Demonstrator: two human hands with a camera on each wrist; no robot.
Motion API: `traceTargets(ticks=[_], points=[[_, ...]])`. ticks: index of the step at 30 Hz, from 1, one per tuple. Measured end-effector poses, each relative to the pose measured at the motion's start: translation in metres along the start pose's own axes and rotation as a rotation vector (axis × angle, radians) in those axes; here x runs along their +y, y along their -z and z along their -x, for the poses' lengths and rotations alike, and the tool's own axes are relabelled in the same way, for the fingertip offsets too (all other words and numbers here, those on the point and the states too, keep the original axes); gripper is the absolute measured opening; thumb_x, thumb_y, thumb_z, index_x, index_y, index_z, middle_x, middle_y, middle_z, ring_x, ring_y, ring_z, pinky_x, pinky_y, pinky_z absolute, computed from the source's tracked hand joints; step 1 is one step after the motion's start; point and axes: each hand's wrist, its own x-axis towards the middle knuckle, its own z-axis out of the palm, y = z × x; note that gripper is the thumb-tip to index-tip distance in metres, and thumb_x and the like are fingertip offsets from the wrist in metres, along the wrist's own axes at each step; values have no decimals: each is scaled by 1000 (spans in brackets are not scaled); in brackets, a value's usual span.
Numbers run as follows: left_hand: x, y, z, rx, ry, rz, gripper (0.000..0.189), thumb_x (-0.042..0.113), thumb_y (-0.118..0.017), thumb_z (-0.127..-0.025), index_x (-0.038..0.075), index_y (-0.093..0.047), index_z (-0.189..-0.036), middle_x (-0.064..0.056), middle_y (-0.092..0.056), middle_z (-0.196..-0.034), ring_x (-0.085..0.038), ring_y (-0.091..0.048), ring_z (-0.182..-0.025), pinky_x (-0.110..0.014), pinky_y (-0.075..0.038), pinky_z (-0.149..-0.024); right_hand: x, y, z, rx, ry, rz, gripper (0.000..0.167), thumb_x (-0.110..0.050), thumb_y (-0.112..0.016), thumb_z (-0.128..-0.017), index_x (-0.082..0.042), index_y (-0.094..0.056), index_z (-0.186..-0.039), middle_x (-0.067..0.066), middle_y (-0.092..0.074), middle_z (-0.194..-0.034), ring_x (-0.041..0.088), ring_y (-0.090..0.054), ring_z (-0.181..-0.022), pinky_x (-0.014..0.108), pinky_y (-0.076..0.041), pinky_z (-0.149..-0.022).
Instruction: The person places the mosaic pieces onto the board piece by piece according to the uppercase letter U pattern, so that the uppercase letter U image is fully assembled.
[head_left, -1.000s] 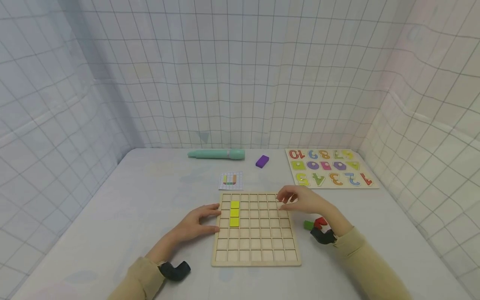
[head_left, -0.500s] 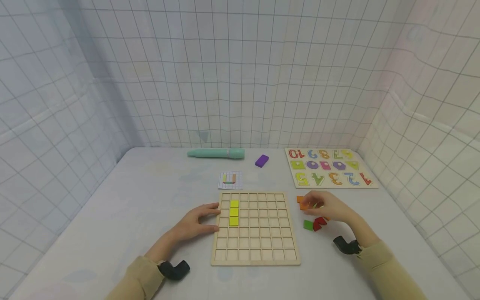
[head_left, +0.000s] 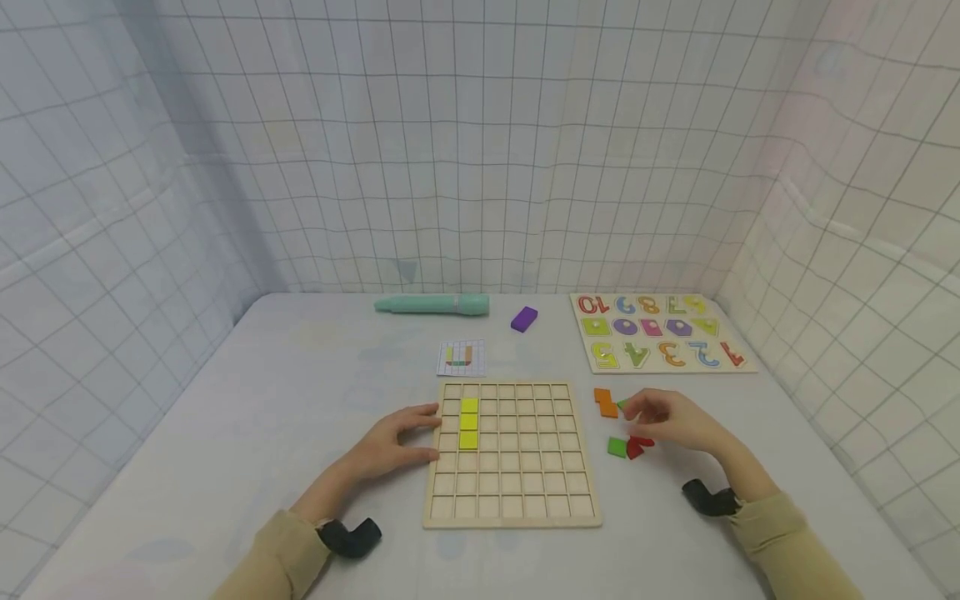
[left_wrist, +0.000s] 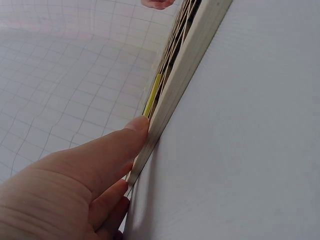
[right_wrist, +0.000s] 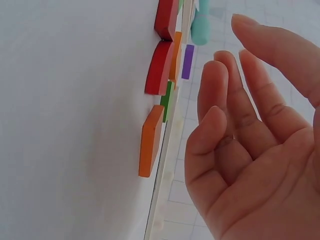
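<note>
A wooden grid board (head_left: 512, 483) lies flat with three yellow square tiles (head_left: 468, 422) in one column of its cells. My left hand (head_left: 382, 446) rests against its left edge, fingers extended; the thumb (left_wrist: 138, 125) touches the rim in the left wrist view. To the right of the board, my right hand (head_left: 675, 421) hovers over loose pieces with bent fingers. Its palm (right_wrist: 280, 175) holds nothing in the right wrist view. Near it lie orange tiles (head_left: 608, 408), a green square tile (head_left: 617, 447) and red pieces (head_left: 635, 451); the hand partly hides another green piece.
Behind the board lies a small pattern card (head_left: 461, 358). Farther back are a teal marker-shaped object (head_left: 432, 305) and a purple block (head_left: 524, 319). A number-and-shape puzzle board (head_left: 651, 341) lies at the back right. Gridded curtains (head_left: 480, 167) enclose the table.
My right hand has moved right from above the grid board to the loose pieces, uncovering the orange tiles. My left hand has stayed at the board's left edge.
</note>
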Motion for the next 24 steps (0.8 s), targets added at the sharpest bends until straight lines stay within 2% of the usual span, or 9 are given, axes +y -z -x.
traceTargets(ticks=[8, 18, 21, 24], points=[[0, 1, 0, -7, -15, 17, 52, 31, -75, -80, 6, -61, -124, -13, -43, -142, -36, -32, -134, -55, -24, -107, 5, 3, 3, -22, 5, -14, 26, -17, -72, -83, -3, -63, -104, 5, -63, -88, 18, -55, -74, 25, -48, -64], [-1, -1, 1, 2, -6, 5, 51, 32, -76, -79, 8, -62, -123, -12, -44, -142, -35, -33, -134, -54, -25, -108, 15, 9, 5, -43, -45, -5, 33, -23, -77, -78, -9, -63, -104, 3, -65, -92, 18, -57, -75, 26, -48, -66], [0, -1, 1, 7, -4, 0, 51, 28, -76, -79, 7, -62, -123, -13, -44, -142, -35, -33, -134, -54, -25, -107, 18, 10, 6, -61, -30, 0, 33, -22, -78, -77, -9, -64, -104, 3, -64, -89, 16, -55, -73, 25, -47, -64], [7, -2, 2, 17, -4, -2, 49, 22, -76, -80, 3, -61, -123, -16, -43, -141, -37, -32, -134, -56, -24, -107, 19, 11, 8, -75, -16, -5, 33, -18, -78, -76, -7, -64, -104, 4, -63, -87, 15, -54, -70, 24, -46, -62]])
